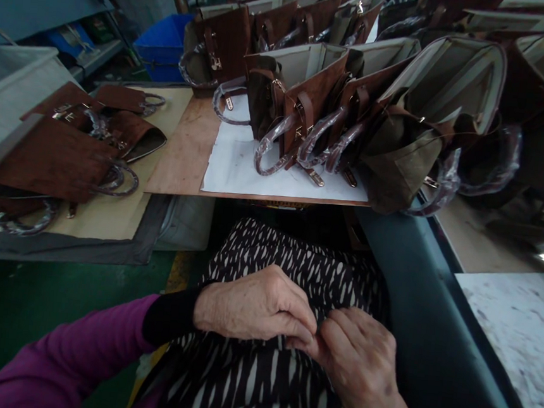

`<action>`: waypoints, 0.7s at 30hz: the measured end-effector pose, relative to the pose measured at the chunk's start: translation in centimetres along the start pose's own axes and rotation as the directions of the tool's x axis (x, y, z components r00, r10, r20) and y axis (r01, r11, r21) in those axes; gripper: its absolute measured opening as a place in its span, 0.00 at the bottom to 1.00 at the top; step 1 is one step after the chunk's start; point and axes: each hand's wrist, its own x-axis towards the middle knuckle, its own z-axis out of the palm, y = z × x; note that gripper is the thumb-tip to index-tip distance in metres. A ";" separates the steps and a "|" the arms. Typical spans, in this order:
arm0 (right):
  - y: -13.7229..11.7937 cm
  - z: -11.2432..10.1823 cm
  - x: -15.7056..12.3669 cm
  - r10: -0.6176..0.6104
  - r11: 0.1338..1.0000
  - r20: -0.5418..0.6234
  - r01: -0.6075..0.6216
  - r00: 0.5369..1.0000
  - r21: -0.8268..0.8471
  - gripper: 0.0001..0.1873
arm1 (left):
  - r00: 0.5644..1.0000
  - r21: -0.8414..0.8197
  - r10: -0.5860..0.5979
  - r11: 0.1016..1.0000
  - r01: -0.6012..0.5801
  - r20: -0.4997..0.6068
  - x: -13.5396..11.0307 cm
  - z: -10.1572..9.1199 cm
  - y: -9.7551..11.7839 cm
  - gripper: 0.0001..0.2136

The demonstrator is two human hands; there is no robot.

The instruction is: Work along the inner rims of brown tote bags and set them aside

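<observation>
Over my lap, my left hand (263, 308) and my right hand (361, 358) meet with fingers curled and pinched together. Their fingertips touch; whatever lies between them, if anything, is hidden or too small to make out. Beneath both hands spreads a black apron (256, 380) with pale streaks. Beyond the lap, brown handbags (308, 118) stand in rows on a board, their tops gaping and their handles (272, 147) wrapped in clear plastic. A white paper sheet (237, 169) lies under the nearest ones.
More brown bags (48, 152) lie flat on a table at the left. Behind it are a white bin (20, 80) and a blue crate (162, 45). A dark green surface (415, 305) runs along my right, beside a stained white sheet (517, 340).
</observation>
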 end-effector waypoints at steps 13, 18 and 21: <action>-0.2 0.7 -0.3 -0.018 0.999 0.036 0.017 0.999 0.044 0.18 | 0.955 -0.100 -0.294 0.951 0.291 -0.021 -0.1 1.7 -1.2 0.06; 0.2 0.2 0.1 -0.014 1.000 -0.016 0.014 1.000 0.004 0.20 | 0.849 -0.551 -0.524 0.691 0.468 0.063 -0.4 2.0 -1.1 0.09; 0.3 0.2 0.2 -0.028 1.000 -0.021 0.028 0.999 -0.001 0.20 | 0.855 -0.659 -0.495 0.591 0.464 0.158 -0.8 1.7 -1.1 0.15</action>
